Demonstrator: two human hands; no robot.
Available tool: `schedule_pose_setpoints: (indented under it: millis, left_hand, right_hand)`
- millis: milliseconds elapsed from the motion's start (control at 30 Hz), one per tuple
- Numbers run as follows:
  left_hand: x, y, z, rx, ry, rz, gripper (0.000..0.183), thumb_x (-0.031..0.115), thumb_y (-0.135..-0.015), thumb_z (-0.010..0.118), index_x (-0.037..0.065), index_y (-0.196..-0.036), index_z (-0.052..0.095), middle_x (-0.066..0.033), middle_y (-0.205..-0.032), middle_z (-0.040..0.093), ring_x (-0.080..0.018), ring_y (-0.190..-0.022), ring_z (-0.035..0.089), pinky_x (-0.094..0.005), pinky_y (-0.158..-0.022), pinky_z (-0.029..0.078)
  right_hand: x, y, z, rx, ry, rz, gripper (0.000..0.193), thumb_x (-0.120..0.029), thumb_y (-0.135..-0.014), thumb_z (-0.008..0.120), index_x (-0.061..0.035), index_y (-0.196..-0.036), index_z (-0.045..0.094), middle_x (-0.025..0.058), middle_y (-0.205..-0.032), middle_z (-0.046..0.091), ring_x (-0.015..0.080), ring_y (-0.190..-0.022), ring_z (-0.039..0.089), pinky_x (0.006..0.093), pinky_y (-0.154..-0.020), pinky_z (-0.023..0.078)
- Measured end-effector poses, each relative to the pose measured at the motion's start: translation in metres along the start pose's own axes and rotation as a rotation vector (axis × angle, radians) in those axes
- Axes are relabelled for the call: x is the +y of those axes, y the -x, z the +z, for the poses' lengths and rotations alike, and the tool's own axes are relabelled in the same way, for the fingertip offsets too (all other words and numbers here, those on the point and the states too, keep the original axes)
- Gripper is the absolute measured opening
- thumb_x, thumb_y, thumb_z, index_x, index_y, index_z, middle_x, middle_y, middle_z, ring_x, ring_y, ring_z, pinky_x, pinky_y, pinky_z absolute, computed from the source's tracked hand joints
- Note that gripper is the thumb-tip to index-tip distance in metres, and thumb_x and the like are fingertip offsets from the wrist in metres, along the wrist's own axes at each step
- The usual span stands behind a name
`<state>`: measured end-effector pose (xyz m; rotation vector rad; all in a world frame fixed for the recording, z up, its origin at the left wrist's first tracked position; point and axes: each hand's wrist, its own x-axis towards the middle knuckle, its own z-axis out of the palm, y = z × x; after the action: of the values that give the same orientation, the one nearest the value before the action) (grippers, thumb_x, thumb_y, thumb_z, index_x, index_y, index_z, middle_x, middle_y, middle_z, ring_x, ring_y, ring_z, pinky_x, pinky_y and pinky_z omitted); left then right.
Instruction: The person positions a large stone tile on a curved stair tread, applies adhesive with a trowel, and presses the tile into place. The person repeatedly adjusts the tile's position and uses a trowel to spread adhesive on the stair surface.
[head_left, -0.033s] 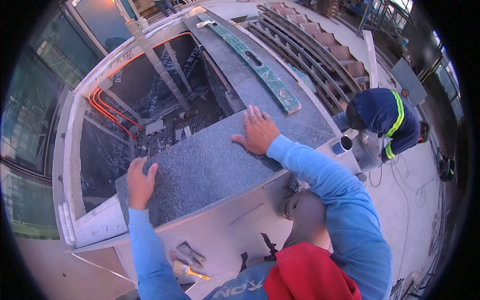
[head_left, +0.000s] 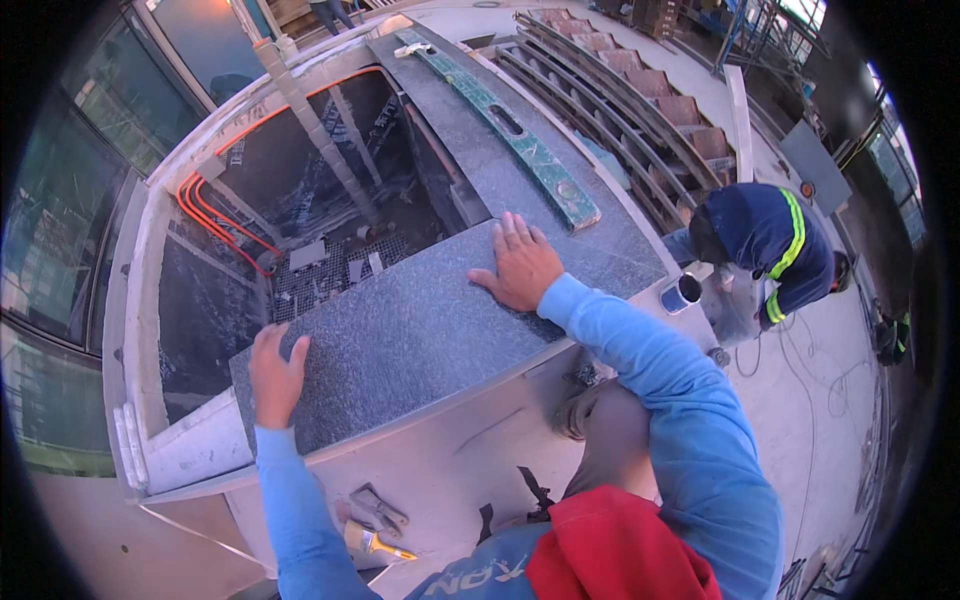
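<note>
Grey slab [head_left: 410, 340]: across the open box [head_left: 205, 440], near side
Left hand [head_left: 277, 380]: at slab's left end, fingers together, thumb apart
Right hand [head_left: 522, 268]: on top, my fingers slightly spread (green level [head_left: 535, 160] just beyond)

My right fingers [head_left: 513, 230] rest on the grey stone top [head_left: 400, 345]. Beyond them, rightward, lies a green spirit level [head_left: 530, 150].

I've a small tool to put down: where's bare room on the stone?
Mainly on the grey slab between the left hand and right hand; a smaller one between right sleeve and green level. The level crowds the stone strip beside the pit.
</note>
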<state>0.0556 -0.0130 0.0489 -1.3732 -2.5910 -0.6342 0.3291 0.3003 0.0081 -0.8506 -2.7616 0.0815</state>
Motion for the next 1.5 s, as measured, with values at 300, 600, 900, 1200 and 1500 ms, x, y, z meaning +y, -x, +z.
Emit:
schedule_pose_setpoints:
  millis: [300, 600, 900, 1200, 1500]
  left_hand:
    - [-0.058, 0.109, -0.021, 0.048, -0.101, -0.272, 0.044, 0.033, -0.093, 0.068, -0.001, -0.120, 0.065, -0.0257, -0.134, 0.058, -0.0415, -0.126, 0.053, -0.0497, -0.106, 0.041]
    - [-0.096, 0.156, -0.013, 0.234, -0.100, -0.349, 0.040, 0.031, -0.097, 0.060, 0.003, -0.126, 0.065, -0.0261, -0.135, 0.057, -0.0428, -0.128, 0.051, -0.0515, -0.110, 0.038]
    - [-0.120, 0.204, -0.056, 0.076, -0.041, -0.222, 0.052, 0.039, -0.097, 0.062, 0.001, -0.133, 0.061, -0.0254, -0.138, 0.056, -0.0415, -0.132, 0.049, -0.0484, -0.113, 0.034]
    - [-0.144, 0.175, -0.060, 0.024, 0.149, -0.499, 0.045, 0.038, -0.098, 0.058, -0.003, -0.085, 0.072, -0.0276, -0.085, 0.068, -0.0484, -0.085, 0.065, -0.0517, -0.079, 0.050]
    - [-0.154, 0.172, -0.045, -0.012, 0.105, -0.519, 0.049, 0.042, -0.097, 0.057, -0.001, -0.078, 0.070, -0.0267, -0.083, 0.068, -0.0472, -0.087, 0.064, -0.0535, -0.079, 0.048]
  right_hand:
    - [0.031, 0.017, -0.008, -0.137, 0.074, 0.038, 0.093, -0.069, -0.096, 0.039, 0.0090, -0.148, 0.036, 0.0300, -0.156, 0.032, 0.0407, -0.146, 0.032, 0.0468, -0.118, 0.029]
    - [0.021, 0.022, -0.017, -0.173, 0.046, 0.026, 0.091, -0.067, -0.096, 0.045, 0.0065, -0.149, 0.034, 0.0260, -0.158, 0.031, 0.0368, -0.148, 0.029, 0.0405, -0.122, 0.024]
    - [0.035, 0.023, 0.005, -0.178, 0.104, 0.003, 0.083, -0.060, -0.100, 0.040, 0.0013, -0.154, 0.029, 0.0209, -0.163, 0.023, 0.0356, -0.152, 0.020, 0.0475, -0.122, 0.020]
    - [0.040, 0.025, 0.006, -0.173, 0.094, -0.008, 0.081, -0.059, -0.100, 0.041, -0.0003, -0.155, 0.028, 0.0188, -0.164, 0.022, 0.0342, -0.152, 0.020, 0.0473, -0.123, 0.017]
    - [0.053, 0.051, -0.008, -0.150, 0.033, -0.137, 0.081, -0.061, -0.098, 0.045, -0.0035, -0.154, 0.033, 0.0192, -0.162, 0.026, 0.0371, -0.151, 0.022, 0.0479, -0.122, 0.019]
